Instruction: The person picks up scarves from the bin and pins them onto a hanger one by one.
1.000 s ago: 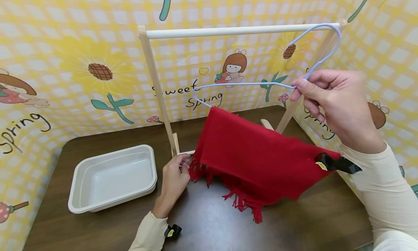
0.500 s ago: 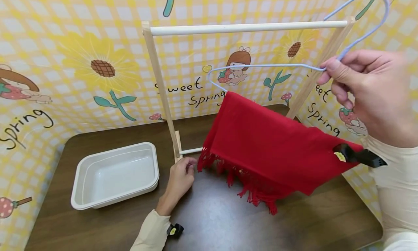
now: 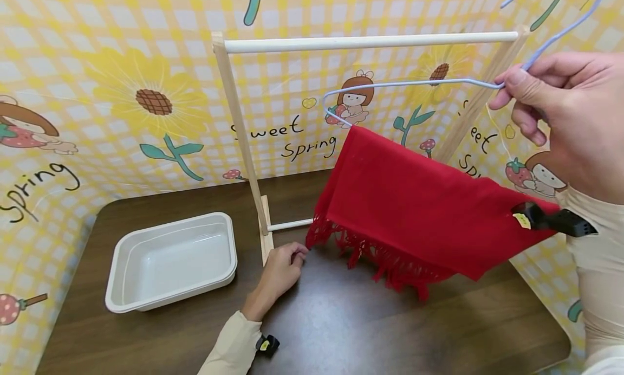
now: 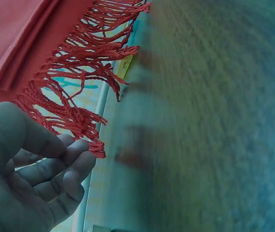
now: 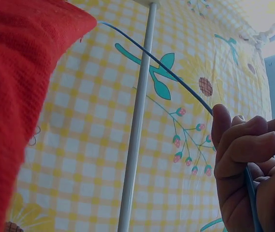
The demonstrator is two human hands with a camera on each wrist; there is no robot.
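Observation:
In the head view my right hand (image 3: 575, 109) grips a light blue wire clothes hanger (image 3: 414, 84) by the base of its hook, whose top runs out of frame. A red fringed scarf (image 3: 414, 201) drapes folded over the hanger's lower bar, sloping down toward my right wrist. From the right wrist view, the fingers curl round the wire (image 5: 185, 87), with the scarf (image 5: 21, 87) at left. My left hand (image 3: 283, 269) is low by the scarf's left fringe corner. Its fingers curl loosely beside the fringe (image 4: 84, 121) in the left wrist view; no firm hold on it shows.
A wooden rack with a white top rod (image 3: 370, 40) stands behind the scarf. To the left, a pale grey plastic tub (image 3: 226, 272) sits on the dark wooden table (image 3: 341, 321). Yellow checked cloth (image 3: 185, 17) covers the walls close around.
My right hand has lifted the hanger and scarf up and to the right, away from the tub. My left hand has shifted a little right, staying close to the fringe.

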